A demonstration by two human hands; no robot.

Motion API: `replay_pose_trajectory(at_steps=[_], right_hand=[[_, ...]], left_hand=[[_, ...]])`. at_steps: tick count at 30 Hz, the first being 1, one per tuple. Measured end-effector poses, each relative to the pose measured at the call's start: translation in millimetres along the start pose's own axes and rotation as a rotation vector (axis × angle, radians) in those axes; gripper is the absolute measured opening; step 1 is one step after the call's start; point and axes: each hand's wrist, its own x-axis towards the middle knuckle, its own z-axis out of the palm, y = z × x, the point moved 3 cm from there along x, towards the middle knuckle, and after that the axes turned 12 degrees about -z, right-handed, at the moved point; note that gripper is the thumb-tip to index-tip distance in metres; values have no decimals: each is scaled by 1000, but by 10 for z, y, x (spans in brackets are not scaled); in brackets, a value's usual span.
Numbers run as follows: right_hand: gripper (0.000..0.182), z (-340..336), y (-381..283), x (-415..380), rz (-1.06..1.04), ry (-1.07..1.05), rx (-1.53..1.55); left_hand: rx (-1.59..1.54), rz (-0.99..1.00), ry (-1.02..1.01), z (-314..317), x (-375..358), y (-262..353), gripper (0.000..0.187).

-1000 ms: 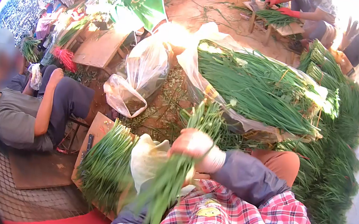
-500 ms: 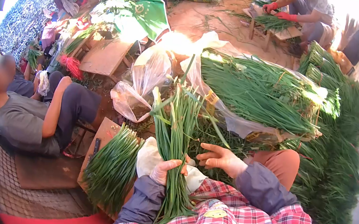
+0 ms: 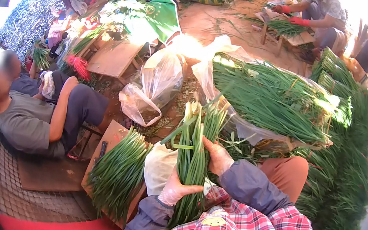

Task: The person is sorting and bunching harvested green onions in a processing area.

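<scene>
A bunch of green chives (image 3: pixel 192 156) stands nearly upright over my lap, its pale cut ends at the top and its leaves hanging toward my body. Low on the bunch, my left hand (image 3: pixel 178 190), in a thin clear glove, holds it with the thumb laid across the front. My right hand (image 3: pixel 218 158) grips the bunch higher up from the right side, with some fingers hidden behind the stalks. One bent blade crosses the bunch near its middle. Left of my knee, a thick pile of chives (image 3: pixel 119 172) lies on a wooden board (image 3: pixel 116 130).
A knife (image 3: pixel 103 149) lies on the board's left edge. Ahead are a clear plastic bag (image 3: pixel 161 76) and a large open heap of chives (image 3: pixel 266 96). Stacked bundles (image 3: pixel 347 161) line the right side. A seated person (image 3: pixel 33 119) is at left; others work farther back.
My right hand has moved left from open air onto the bunch and closed around its upper part. The left hand and bunch have shifted slightly; the bunch now stands lower in view.
</scene>
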Motion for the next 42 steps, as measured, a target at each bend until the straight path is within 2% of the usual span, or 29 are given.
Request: replay_pose_trajectory(at_steps=[1, 2, 5, 9, 13, 14, 17, 18, 21, 22, 25, 26, 27, 29, 31, 32, 33, 35, 37, 39, 41, 42], right_hand=[[34, -23, 72, -10, 4, 11, -18], [36, 12, 108, -29, -34, -31, -11], [38, 31, 134, -104, -23, -13, -8], [43, 49, 237, -171, -45, -104, -50], [35, 30, 279, -154, 69, -60, -112], [27, 65, 273, -143, 12, -18, -129], [22, 66, 248, -153, -98, 148, -52], [20, 24, 265, -137, -133, 238, -51], [23, 21, 431, -172, -20, 119, 135], [26, -54, 462, -98, 171, 27, 183], [34, 206, 193, -217, -126, -139, 2], [41, 117, 154, -166, -90, -95, -10], [33, 1, 81, -133, -77, 11, 245], [34, -303, -269, 29, -186, 64, 142], [42, -742, -732, 111, -340, 299, -14], [47, -648, -975, 47, -607, 352, -298], [61, -455, -1179, -38, -764, 247, -533], [75, -33, -1376, -89, -848, -161, -1621], [83, 400, -1149, -3, -692, -469, -2122], [78, 276, -679, 248, -840, -604, -2304], [65, 528, -448, 346, -124, -932, -2402], [48, 388, -259, 422, -64, -1037, -2270]], left_hand=[[50, 62, 95, -14, -3, -30, 70], [0, 2, 153, -19, -40, -17, 64], [-355, -156, 149, -174, -110, -76, 53], [-393, -138, 206, -267, -146, -73, 38], [-398, -115, 184, -116, -178, -74, 38], [-470, -171, 158, -83, -197, -104, 45], [6, 31, 137, 31, -340, -165, 56], [34, 77, 232, 124, -391, -159, 57], [19, -192, 70, 46, -260, -453, 44], [-200, -213, 104, 25, -229, -612, 36], [-413, -384, 59, -89, -330, -503, 35], [-444, -402, 140, -98, -389, -412, 39], [-391, -359, 175, -146, -415, -305, 40], [-285, -277, 251, -280, -487, -120, 41], [-263, -301, 327, -346, -583, 33, 40], [-201, -302, 287, -452, -608, 22, 40], [-140, -302, 244, -549, -623, 6, 39], [-56, -304, 238, -617, -641, 26, 29], [22, -354, 229, -684, -659, 10, 21], [73, -390, 234, -697, -681, 15, 21], [129, -382, 239, -676, -718, 83, 23], [151, -377, 242, -669, -746, 124, 30]])
